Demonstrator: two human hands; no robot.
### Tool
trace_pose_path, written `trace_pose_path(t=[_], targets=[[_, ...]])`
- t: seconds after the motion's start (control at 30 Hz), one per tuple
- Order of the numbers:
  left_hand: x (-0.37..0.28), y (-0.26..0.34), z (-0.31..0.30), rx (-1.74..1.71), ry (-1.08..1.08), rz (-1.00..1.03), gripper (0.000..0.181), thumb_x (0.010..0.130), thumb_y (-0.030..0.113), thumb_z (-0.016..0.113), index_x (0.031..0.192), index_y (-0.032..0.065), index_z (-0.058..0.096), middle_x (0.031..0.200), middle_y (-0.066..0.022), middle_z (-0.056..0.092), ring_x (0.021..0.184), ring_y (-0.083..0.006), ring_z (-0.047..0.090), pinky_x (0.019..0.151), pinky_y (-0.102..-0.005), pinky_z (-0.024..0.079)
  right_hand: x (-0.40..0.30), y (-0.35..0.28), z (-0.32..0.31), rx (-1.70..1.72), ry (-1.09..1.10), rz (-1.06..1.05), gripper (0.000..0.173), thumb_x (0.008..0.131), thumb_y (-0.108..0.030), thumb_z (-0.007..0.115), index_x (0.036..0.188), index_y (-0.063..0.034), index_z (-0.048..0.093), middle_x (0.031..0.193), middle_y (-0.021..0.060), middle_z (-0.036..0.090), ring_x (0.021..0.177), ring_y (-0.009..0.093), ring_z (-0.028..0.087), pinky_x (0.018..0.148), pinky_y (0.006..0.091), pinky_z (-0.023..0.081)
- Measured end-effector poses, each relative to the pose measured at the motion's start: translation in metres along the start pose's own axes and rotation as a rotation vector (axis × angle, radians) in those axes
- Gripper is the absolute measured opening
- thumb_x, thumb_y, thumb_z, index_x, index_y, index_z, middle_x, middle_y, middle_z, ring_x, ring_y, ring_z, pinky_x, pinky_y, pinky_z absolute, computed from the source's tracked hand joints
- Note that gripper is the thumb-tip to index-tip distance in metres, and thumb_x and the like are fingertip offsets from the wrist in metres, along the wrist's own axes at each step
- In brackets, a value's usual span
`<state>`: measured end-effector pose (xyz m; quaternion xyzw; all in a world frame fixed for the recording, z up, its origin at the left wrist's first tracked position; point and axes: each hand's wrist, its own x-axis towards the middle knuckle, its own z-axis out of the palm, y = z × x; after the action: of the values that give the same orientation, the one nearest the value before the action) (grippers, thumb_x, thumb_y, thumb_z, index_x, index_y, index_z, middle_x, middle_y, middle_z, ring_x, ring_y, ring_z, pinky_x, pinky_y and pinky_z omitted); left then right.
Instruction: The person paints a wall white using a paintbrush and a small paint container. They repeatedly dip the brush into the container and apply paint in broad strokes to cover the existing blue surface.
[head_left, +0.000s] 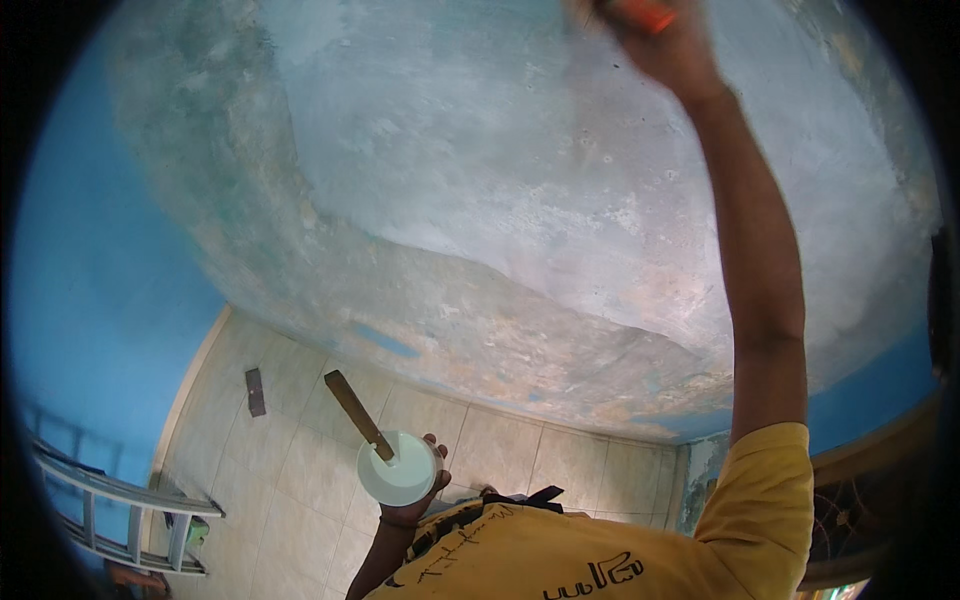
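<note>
My left hand (411, 511) grips a white plastic container (366, 487) from its right side and underneath, at waist height. White liquid (409, 472) that looks like paint fills part of it, and a flat wooden stick (356, 412) leans out over the rim. High at the top of the view, my right hand (671, 64) is closed around a tool with a red-orange handle (649, 13). Motion blur and the picture's edge hide the tool's working end, so its kind is unclear. The patchy wall (465, 150) lies behind that hand; contact with it cannot be made out.
An aluminium ladder (139, 517) stands at the lower left by the blue wall (97, 225), with part of a person's foot (139, 577) below it. On the tiled floor (300, 465) lies a dark flat block (256, 391). Dark-framed furniture or a door (844, 517) borders the lower right.
</note>
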<state>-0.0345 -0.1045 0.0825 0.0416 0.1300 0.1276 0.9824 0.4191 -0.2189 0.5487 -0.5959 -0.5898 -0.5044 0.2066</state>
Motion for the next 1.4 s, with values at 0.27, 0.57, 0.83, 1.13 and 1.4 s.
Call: trace_pose_path(t=[0.27,0.57,0.83,1.13,1.4], targets=[[0.007,0.016,0.005,0.167,-0.087,-0.011,0.056,0.095,0.042,0.061,0.139,0.0102,0.047,0.139,-0.0152,0.05,0.125,-0.0374,0.051,0.089,-0.0543,0.057,-0.161,-0.107,0.096,-0.045,-0.438,-0.002,0.009,0.085,-0.02,0.071,0.092,-0.0144,0.07,0.095,0.0075,0.065,0.089,0.028,0.064,0.079,0.0427,0.052],[0.013,0.026,0.021,0.038,-0.187,-0.083,0.061,0.095,0.055,0.055,0.138,0.012,0.051,0.136,-0.0167,0.049,0.127,-0.0381,0.046,0.088,-0.0588,0.053,-0.149,-0.078,0.044,0.365,-0.548,0.005,0.032,0.077,-0.009,0.072,0.108,-0.0166,0.072,0.112,0.0064,0.067,0.108,0.026,0.064,0.087,0.0407,0.055],[0.011,0.015,0.022,0.043,-0.186,-0.038,0.056,0.097,0.055,0.054,0.135,0.0143,0.054,0.136,-0.0182,0.048,0.127,-0.0395,0.047,0.084,-0.0576,0.053,0.022,-0.032,-0.095,-0.353,0.308,0.028,0.008,0.083,0.001,0.07,0.082,-0.0064,0.067,0.086,0.0085,0.065,0.079,0.024,0.065,0.066,0.0338,0.052],[0.014,0.015,0.032,-0.04,-0.194,-0.083,0.059,0.098,0.058,0.05,0.137,0.0144,0.056,0.137,-0.0204,0.05,0.125,-0.0427,0.049,0.084,-0.0597,0.053,-0.168,-0.166,0.085,0.197,-0.739,-0.088,0.02,0.079,-0.015,0.075,0.098,-0.0179,0.072,0.097,0.0048,0.064,0.097,0.025,0.065,0.083,0.0388,0.055],[0.013,0.014,0.018,0.029,-0.169,0.01,0.055,0.097,0.054,0.055,0.137,0.0164,0.056,0.138,-0.0205,0.049,0.126,-0.0428,0.049,0.088,-0.0601,0.055,-0.017,-0.047,-0.017,-0.168,0.276,-0.089,0.007,0.085,-0.005,0.07,0.091,-0.0084,0.069,0.095,0.0086,0.068,0.084,0.027,0.066,0.069,0.0356,0.054]])
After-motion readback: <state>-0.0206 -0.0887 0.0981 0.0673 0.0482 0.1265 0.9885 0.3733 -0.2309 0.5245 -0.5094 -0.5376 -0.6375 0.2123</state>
